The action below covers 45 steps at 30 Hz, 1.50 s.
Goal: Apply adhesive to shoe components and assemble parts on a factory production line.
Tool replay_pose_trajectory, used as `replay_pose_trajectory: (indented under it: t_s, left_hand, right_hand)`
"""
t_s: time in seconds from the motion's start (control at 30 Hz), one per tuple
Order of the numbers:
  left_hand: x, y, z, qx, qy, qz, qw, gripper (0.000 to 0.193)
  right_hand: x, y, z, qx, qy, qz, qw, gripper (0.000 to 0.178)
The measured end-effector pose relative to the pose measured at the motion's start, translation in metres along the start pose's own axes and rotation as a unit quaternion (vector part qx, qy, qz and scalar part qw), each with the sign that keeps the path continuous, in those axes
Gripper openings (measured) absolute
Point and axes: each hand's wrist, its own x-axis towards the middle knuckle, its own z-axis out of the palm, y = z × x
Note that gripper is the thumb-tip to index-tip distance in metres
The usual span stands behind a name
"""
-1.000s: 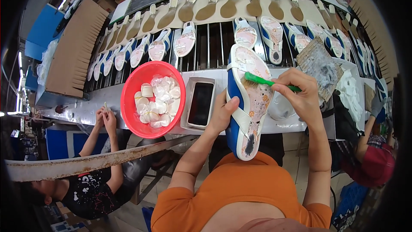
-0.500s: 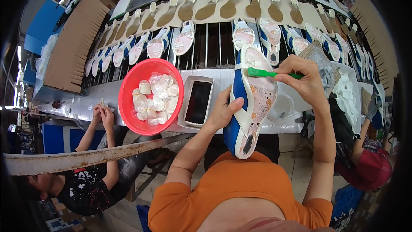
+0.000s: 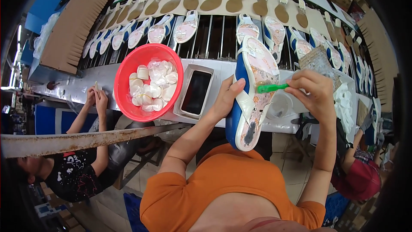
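Observation:
My left hand (image 3: 228, 98) grips a blue-and-white sandal upper on a shoe last (image 3: 253, 105), its pinkish underside facing up and its length running away from me. The thumb lies over the white edge and the fingers are hidden behind. A small green-handled brush (image 3: 271, 88) is pinched in my right hand (image 3: 312, 92), with its head against the middle of the underside. The part nearest me carries a dark grey patch. Under my right hand stands a translucent bowl (image 3: 278, 105), partly covered by the sandal.
A red basin (image 3: 124, 107) of round white pads and a white tray (image 3: 179, 105) of dark liquid stand at left. Beyond, a roller conveyor (image 3: 216, 38) carries rows of sandals and brown soles (image 3: 214, 2). A rusty bar (image 3: 86, 139) crosses left. Co-workers sit on both sides.
The brush has moved from the far part of the underside toward its middle. My right hand has come nearer to me with it. My left hand keeps its hold on the sandal.

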Motion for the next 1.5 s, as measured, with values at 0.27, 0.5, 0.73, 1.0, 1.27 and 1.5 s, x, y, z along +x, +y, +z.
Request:
replay_pose_trajectory:
  t_s: [0.27,0.5,0.73,1.0,1.27,1.5]
  left_hand:
    - [0.005,-0.006,-0.004,-0.013,0.022,0.027,0.999,0.059]
    - [0.016,-0.004,-0.011,0.002,0.021,0.038,0.999,0.060]
    - [0.026,0.002,0.007,-0.055,0.052,0.055,0.996,0.058]
    - [0.035,0.008,-0.002,-0.027,0.051,0.076,0.995,0.055]
    - [0.036,0.016,-0.003,-0.003,0.047,0.085,0.995,0.052]
    - [0.038,0.016,-0.001,0.013,0.049,0.080,0.996,0.051]
  right_hand:
    - [-0.027,-0.017,0.012,0.081,-0.072,-0.003,0.994,0.013]
    - [-0.027,-0.021,0.010,0.092,-0.055,0.097,0.990,0.012]
    - [-0.017,-0.009,0.014,0.111,0.063,0.119,0.985,0.011]
    - [-0.019,-0.023,0.008,0.096,-0.016,0.087,0.991,0.011]
    - [-0.023,-0.032,0.001,0.156,-0.118,0.074,0.978,0.012]
    - [-0.019,-0.029,0.006,0.099,-0.019,0.108,0.989,0.012]
